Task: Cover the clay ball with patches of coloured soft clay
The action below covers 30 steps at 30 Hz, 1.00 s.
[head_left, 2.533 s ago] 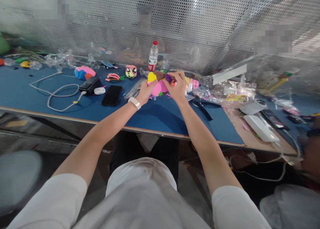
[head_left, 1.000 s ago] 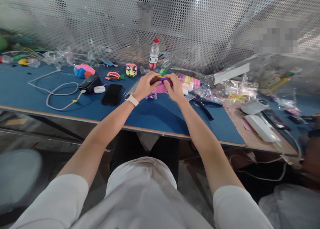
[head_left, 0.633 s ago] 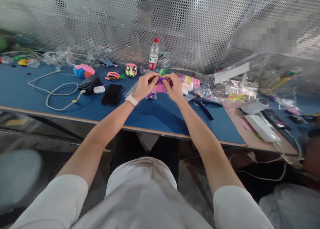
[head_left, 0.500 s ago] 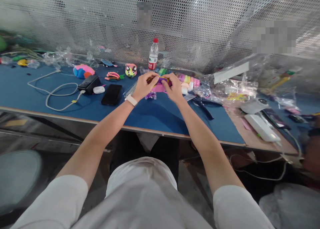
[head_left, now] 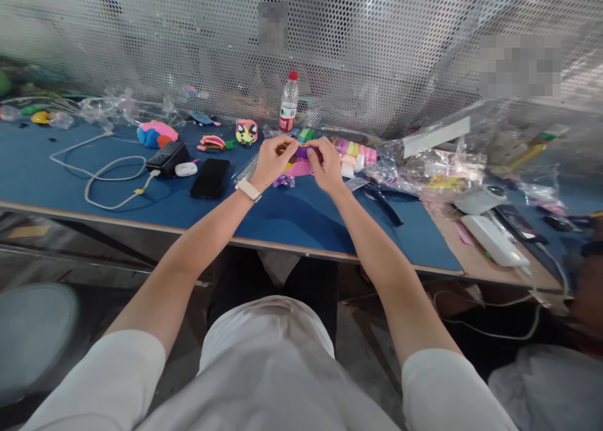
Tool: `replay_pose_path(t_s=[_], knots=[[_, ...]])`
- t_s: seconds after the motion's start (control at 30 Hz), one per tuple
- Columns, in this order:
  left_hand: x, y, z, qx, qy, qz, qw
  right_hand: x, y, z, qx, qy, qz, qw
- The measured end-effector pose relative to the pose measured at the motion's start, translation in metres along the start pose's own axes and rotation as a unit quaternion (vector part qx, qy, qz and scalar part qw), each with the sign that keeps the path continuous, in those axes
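Note:
Between both hands, above the blue table (head_left: 301, 220), is a small piece of purple and pink clay (head_left: 301, 167) with a little yellow on it. My left hand (head_left: 274, 161), with a pale band on its wrist, pinches the piece's left side between thumb and fingers. My right hand (head_left: 327, 165) has closed its thumb and fingers on the right side. The fingers partly hide the piece. Just below it on the table is a shiny purple packet (head_left: 284, 180).
Behind the hands stands a bottle with a red cap (head_left: 288, 104). Clay figures (head_left: 246, 132), a black phone (head_left: 210, 178) and a cabled black adapter (head_left: 166, 159) are on the left. Rightward are clay packs (head_left: 355, 151), a black strap-like object (head_left: 384, 205) and plastic wrappers. A person's arm is at the far right.
The clay piece has turned a little between the fingers, and my right thumb has shifted slightly on it. Both hands otherwise stay in place.

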State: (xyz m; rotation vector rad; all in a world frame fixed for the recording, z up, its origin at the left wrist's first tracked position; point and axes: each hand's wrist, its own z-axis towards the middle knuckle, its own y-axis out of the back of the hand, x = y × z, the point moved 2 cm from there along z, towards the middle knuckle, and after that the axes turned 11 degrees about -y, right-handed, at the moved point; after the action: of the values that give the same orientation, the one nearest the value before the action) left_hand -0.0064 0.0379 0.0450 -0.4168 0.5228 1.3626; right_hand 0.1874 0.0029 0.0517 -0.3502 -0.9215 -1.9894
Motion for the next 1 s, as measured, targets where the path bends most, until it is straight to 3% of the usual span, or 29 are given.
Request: replay_pose_path(t_s=[0.27, 0.37, 0.47, 0.63, 0.77, 1.0], knots=[[0.002, 0.0, 0.002, 0.041, -0.013, 0.02, 0.999, -0.003, 0.003, 0.001, -0.022, 0.004, -0.032, 0.999], [0.001, 0.003, 0.002, 0.03, -0.029, 0.045, 0.998, -0.006, 0.007, 0.004, -0.012, 0.017, -0.021, 1.0], [-0.007, 0.007, 0.002, 0.014, -0.079, 0.098, 0.992, -0.012, 0.012, 0.009, 0.0, 0.014, -0.03, 0.999], [-0.021, 0.006, 0.0, 0.078, -0.153, 0.121, 0.978, -0.024, 0.016, 0.012, 0.038, -0.01, -0.048, 0.998], [-0.024, 0.004, -0.001, 0.079, -0.183, 0.111, 0.974, -0.026, 0.017, 0.013, 0.034, -0.028, -0.037, 0.998], [-0.028, 0.005, -0.001, 0.062, -0.158, 0.128, 0.977, -0.025, 0.017, 0.011, 0.002, 0.005, -0.021, 1.0]])
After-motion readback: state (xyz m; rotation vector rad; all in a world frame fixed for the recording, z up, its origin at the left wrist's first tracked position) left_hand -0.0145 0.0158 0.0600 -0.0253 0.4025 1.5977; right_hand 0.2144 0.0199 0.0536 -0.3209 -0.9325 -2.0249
